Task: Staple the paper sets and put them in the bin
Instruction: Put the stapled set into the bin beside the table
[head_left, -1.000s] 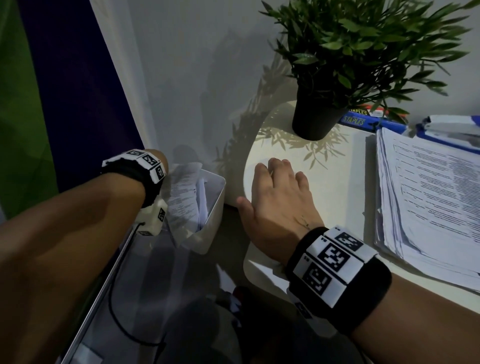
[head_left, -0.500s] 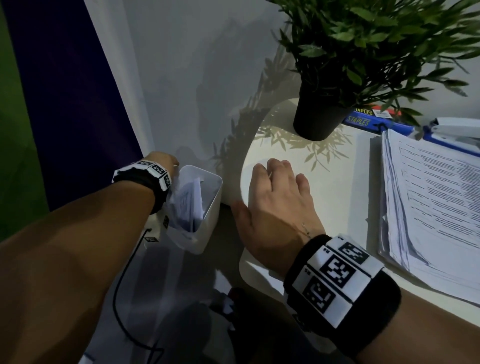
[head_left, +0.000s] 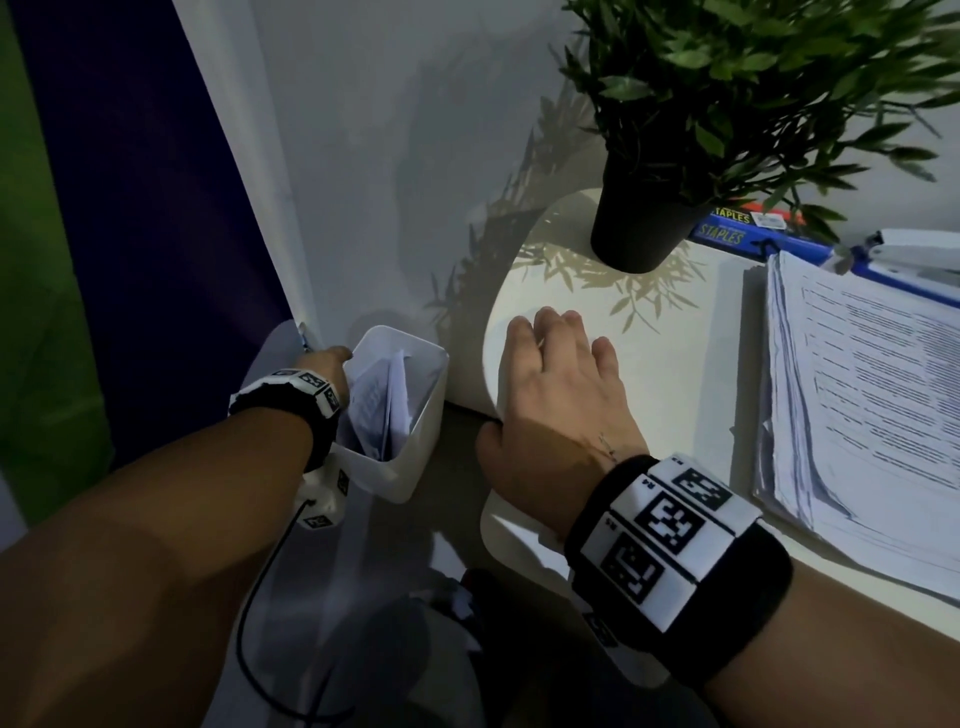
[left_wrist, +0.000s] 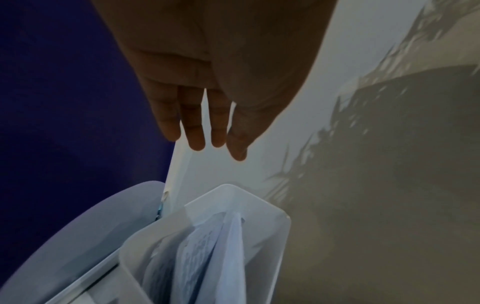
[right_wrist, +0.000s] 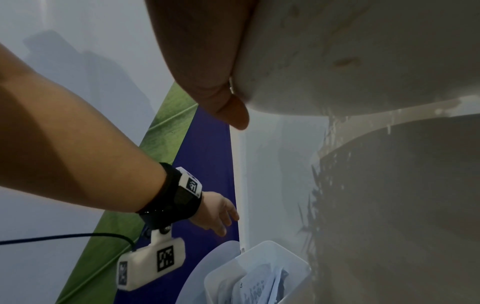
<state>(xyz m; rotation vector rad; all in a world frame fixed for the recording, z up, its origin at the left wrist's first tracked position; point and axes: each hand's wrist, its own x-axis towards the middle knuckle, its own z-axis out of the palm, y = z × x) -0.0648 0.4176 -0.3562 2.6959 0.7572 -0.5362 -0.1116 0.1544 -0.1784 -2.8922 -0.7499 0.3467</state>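
Observation:
A white bin (head_left: 415, 470) stands on the floor left of the table, with printed paper sets (head_left: 382, 405) upright inside it. My left hand (head_left: 327, 358) hovers just above the bin's far left rim, fingers (left_wrist: 194, 133) straight and empty. The left wrist view shows the bin (left_wrist: 261, 202) and papers (left_wrist: 207, 257) below the hand (left_wrist: 205, 142). My right hand (head_left: 550, 374) rests flat on the white table's (head_left: 691, 364) left edge, with the thumb (right_wrist: 233, 115) hanging over the side. A thick stack of printed paper (head_left: 857, 395) lies on the table to the right.
A black plant pot (head_left: 639, 228) stands at the table's back. Behind the stack are a blue staples box (head_left: 727, 234) and a white-and-blue stapler (head_left: 909, 254). A white wall panel (head_left: 363, 156) rises behind the bin. A black cable (head_left: 254, 613) hangs from my left wrist.
My left hand lowered a paper set into the bin and let go of it. It now hovers empty at the bin's far rim. The right hand stayed on the table.

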